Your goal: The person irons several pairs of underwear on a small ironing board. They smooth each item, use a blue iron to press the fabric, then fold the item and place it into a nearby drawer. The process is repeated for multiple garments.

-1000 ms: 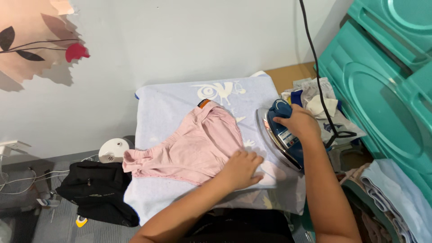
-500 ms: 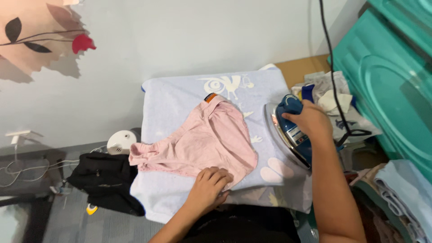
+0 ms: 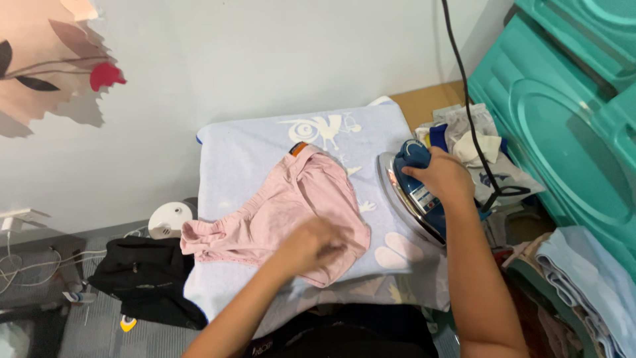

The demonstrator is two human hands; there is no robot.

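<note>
Light blue towel (image 3: 245, 159) covering bench as padding. One pink garment (image 3: 298, 205) lying flat on towel, centre. One blue iron (image 3: 414, 195) tilting on edge at towel's right, soleplate off cloth. Right hand (image 3: 440, 179) clamping iron handle. Left hand (image 3: 311, 245) blurring over garment's near edge; grip unclear.

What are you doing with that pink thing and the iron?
A person is ironing. The left hand, blurred with motion, is over a small pink cotton garment spread on a pale blue patterned towel. The right hand grips a blue electric iron tipped on its side beside the garment, soleplate off the cloth.
</note>
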